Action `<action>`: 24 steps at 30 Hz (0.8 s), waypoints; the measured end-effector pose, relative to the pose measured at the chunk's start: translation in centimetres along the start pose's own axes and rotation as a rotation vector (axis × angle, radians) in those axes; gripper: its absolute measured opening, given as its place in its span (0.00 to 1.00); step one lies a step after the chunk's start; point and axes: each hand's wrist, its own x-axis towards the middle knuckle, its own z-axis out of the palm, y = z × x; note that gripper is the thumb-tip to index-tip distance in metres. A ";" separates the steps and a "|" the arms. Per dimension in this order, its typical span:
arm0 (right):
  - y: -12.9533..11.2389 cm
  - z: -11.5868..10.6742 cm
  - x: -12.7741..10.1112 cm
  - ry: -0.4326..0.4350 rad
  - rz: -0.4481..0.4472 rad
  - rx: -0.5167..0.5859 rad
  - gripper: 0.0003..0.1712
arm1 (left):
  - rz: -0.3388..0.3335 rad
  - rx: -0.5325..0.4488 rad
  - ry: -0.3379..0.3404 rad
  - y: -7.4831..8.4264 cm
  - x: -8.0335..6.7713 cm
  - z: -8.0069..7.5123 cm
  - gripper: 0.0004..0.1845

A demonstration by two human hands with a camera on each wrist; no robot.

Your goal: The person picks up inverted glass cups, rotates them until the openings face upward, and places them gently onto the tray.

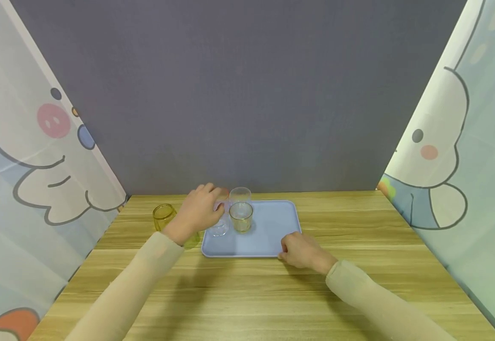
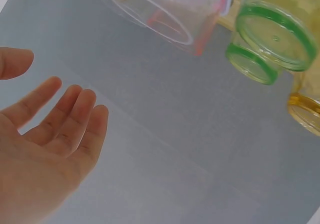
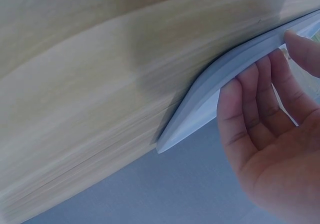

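Note:
A light blue tray (image 1: pixel 268 227) lies on a wooden table (image 1: pixel 247 293). At its back left stand a clear glass (image 1: pixel 240 195), a gold-rimmed glass (image 1: pixel 241 217) and a small clear glass (image 1: pixel 220 226). My left hand (image 1: pixel 215 202) hovers at that small glass. In the left wrist view the left hand (image 2: pixel 42 81) is open with relaxed fingers, apart from a clear glass (image 2: pixel 150 14) above the tray (image 2: pixel 175 134). My right hand (image 1: pixel 287 249) rests at the tray's front right corner. There the right hand's (image 3: pixel 270 79) straight fingers (image 3: pixel 250 109) touch the tray's rim (image 3: pixel 210 94).
A yellow glass (image 1: pixel 163 216) stands on the table left of the tray. A green-rimmed glass (image 2: pixel 272 34) and an amber one (image 2: pixel 305 111) sit beside the tray's edge. A grey wall closes the back and cartoon curtains (image 1: pixel 38 156) hang on both sides.

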 end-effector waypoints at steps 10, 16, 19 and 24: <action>-0.2 -0.1 -0.2 -0.006 0.003 0.016 0.16 | -0.077 -0.002 -0.012 -2.0 -2.0 0.2 0.21; -0.3 -0.1 -0.2 -0.005 0.008 0.011 0.16 | -0.114 0.006 -0.027 -3.3 -3.3 0.8 0.21; -0.3 -0.1 -0.2 -0.006 0.014 0.008 0.16 | -0.138 0.021 -0.049 -4.0 -3.9 1.2 0.22; -0.3 -0.1 -0.3 -0.004 0.011 0.018 0.16 | -0.193 0.024 -0.104 -4.8 -4.6 1.6 0.25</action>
